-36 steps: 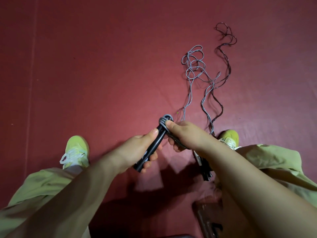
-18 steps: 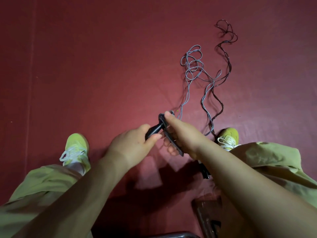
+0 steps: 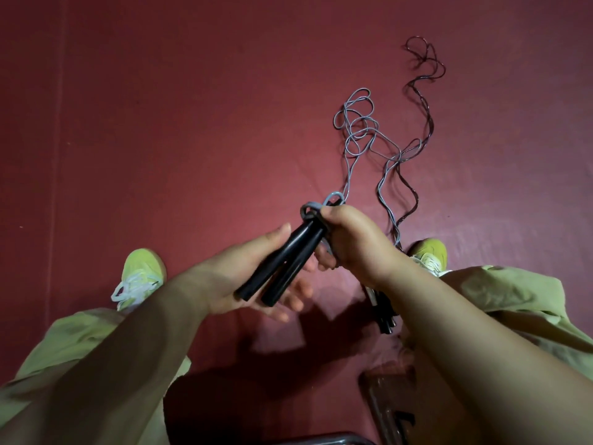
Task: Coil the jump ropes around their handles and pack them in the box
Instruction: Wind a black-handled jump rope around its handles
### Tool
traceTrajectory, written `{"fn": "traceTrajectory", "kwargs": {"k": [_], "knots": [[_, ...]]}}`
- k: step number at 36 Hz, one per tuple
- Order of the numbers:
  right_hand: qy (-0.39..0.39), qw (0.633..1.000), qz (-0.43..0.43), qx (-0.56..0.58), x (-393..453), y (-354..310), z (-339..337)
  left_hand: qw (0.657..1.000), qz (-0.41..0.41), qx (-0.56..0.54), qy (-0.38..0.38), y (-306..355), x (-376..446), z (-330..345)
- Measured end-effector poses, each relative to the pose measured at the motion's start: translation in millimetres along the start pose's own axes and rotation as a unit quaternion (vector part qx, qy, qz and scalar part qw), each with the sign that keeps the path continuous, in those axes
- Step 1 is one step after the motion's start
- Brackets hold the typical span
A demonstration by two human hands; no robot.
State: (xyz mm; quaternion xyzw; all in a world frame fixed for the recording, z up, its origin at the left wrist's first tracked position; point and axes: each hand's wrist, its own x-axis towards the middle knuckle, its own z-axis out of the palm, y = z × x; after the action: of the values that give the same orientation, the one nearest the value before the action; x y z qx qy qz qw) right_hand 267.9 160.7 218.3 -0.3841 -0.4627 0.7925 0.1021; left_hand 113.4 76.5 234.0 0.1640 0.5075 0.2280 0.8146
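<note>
Landmark is the black handles (image 3: 282, 261), held side by side, mid-frame above the red floor (image 3: 192, 123). Just left of and under them the left hand (image 3: 244, 277) cradles them, grip wide, fingers mostly straight. At their top end the right hand (image 3: 349, 242) pinches the grey rope (image 3: 356, 136), grip narrow, a few turns already on. I'd keep tension and lay each wrap snug beside the last. Right of the handles, a darker rope (image 3: 426, 101) waits.

the right hand (image 3: 349, 242) hides the rope's (image 3: 353, 136) windings; the box (image 3: 385, 399) is mostly behind the forearm.
</note>
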Motion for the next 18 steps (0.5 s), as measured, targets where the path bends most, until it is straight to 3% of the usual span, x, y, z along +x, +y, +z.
{"fn": "traceTrajectory", "kwargs": {"k": [4,11,18], "knots": [[-0.036,0.999,0.016,0.026,-4,-3,-2,1.0,0.011,-0.001,0.015,-2,2,4],[0.009,0.996,0.09,-0.013,-7,-10,-8,0.987,0.039,0.057,0.143,-3,11,8],[0.041,0.987,0.126,-0.092,-4,-6,-10,0.975,0.036,0.087,0.203,-13,22,10]]}}
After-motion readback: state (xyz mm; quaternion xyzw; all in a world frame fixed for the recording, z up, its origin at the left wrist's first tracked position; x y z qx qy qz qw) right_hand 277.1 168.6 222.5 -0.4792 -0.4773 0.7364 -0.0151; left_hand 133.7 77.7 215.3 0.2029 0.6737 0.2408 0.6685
